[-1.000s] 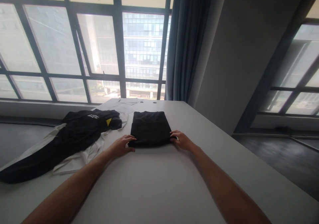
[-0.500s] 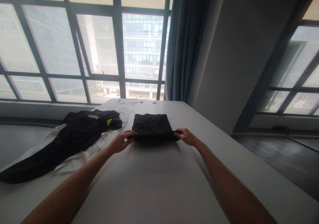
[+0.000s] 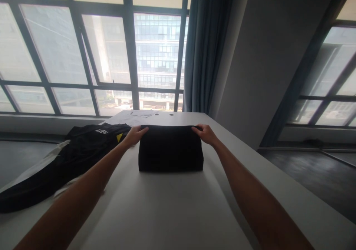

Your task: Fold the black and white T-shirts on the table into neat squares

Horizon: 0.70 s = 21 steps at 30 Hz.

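A folded black garment (image 3: pixel 171 150), a plain dark rectangle whose exact kind I cannot tell, stands raised over the white table (image 3: pixel 167 209). Its lower edge is at or just above the tabletop. My left hand (image 3: pixel 137 135) pinches the upper left corner, thumb on the near side. At the upper right corner my right hand (image 3: pixel 205 133) grips the cloth the same way. Between the two hands the top edge is stretched nearly straight. What lies behind the cloth is hidden.
To the left lies a spread black garment (image 3: pixel 83 146) with white lettering and a yellow triangle, with white cloth (image 3: pixel 59 151) around it. Papers (image 3: pixel 140 113) rest at the table's far end, before windows (image 3: pixel 158 53) and a blue curtain (image 3: pixel 201 53). A pillar (image 3: pixel 258 64) stands at right.
Both hands have risen and moved away from me, lifting the near edge of the folded black garment. Its broad near face now stands up instead of lying low.
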{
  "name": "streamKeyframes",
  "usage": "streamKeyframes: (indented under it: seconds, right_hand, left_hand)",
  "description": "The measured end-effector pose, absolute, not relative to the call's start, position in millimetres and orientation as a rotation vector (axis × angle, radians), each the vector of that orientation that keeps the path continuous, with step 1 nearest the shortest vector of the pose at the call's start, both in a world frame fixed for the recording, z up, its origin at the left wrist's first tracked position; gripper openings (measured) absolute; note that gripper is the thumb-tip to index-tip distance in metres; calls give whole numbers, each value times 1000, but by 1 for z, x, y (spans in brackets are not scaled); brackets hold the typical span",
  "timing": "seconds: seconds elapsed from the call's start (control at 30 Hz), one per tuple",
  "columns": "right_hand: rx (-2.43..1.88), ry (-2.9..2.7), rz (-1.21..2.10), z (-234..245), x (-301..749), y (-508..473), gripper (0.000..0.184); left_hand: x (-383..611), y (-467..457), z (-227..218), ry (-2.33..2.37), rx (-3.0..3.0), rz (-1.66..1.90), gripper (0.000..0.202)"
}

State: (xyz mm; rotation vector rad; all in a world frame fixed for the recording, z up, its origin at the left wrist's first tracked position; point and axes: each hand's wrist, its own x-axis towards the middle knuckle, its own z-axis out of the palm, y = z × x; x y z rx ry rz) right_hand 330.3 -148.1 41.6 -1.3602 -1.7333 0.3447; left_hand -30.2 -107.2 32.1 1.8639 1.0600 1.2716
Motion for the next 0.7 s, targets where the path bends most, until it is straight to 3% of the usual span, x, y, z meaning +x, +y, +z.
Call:
streamKeyframes:
  seconds: [0.47,0.7]
  right_hand:
    - [-1664,-1795,215,12,328,-66,37]
    - [-1983,-1840,-34,-8,274,-84,59]
  left_hand:
    - [-11,-13,-11,1460,2073,1129,43]
    - [23,-42,-33,1760,2356,884,60]
